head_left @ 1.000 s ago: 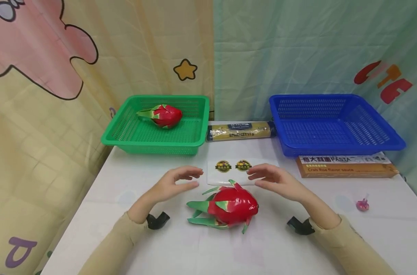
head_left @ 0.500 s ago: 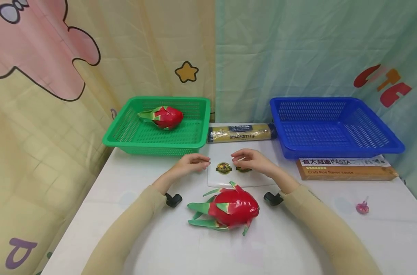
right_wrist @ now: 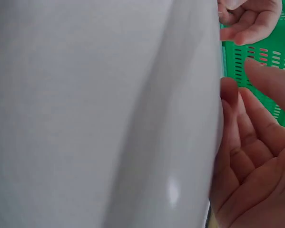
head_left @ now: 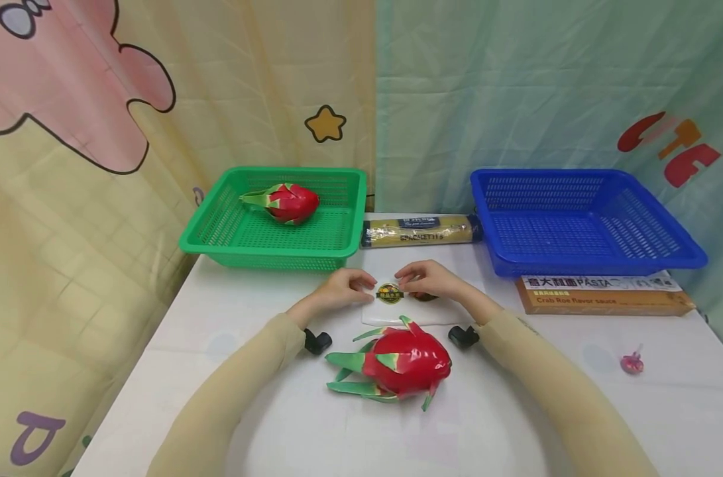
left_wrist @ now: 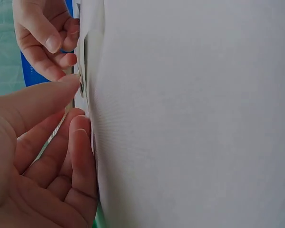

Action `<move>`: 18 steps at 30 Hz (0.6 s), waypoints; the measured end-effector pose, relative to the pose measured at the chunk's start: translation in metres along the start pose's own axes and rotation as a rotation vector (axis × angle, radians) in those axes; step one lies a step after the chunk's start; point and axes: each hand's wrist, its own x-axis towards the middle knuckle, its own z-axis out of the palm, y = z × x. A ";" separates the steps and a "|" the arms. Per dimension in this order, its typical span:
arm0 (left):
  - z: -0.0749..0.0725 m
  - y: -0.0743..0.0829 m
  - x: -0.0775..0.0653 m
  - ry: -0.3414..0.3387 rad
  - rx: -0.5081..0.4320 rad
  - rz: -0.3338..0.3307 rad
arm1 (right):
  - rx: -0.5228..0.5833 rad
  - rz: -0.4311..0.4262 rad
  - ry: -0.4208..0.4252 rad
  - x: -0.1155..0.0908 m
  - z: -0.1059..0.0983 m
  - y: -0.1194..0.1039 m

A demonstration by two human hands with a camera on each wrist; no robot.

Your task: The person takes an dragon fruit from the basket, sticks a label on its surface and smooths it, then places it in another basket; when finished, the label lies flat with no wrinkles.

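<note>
Behind white table [head_left: 349, 437] | yellow curtain [head_left: 248, 86], green curtain [head_left: 504, 93] | on table: printed sheet [head_left: 389, 293]

“SPAGHETTI” on yellow pack [head_left: 421, 232], “PASTA” and “Crab Roe flavor sauce” on box [head_left: 606, 302], “精品水果” on sticker [head_left: 390, 293]

at the far right we see a blue basket [head_left: 600, 263], a pasta box [head_left: 606, 303] along its near side, a spaghetti pack [head_left: 421, 232] left of it, and, nearer, a small pink trinket [head_left: 632, 364].
</note>
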 end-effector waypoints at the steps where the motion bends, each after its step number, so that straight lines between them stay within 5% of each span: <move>1: 0.001 0.000 0.001 0.005 0.006 -0.003 | -0.009 -0.003 -0.005 0.001 0.000 0.001; 18: 0.005 -0.003 0.004 0.048 0.026 -0.057 | -0.072 0.035 0.010 0.008 0.004 0.005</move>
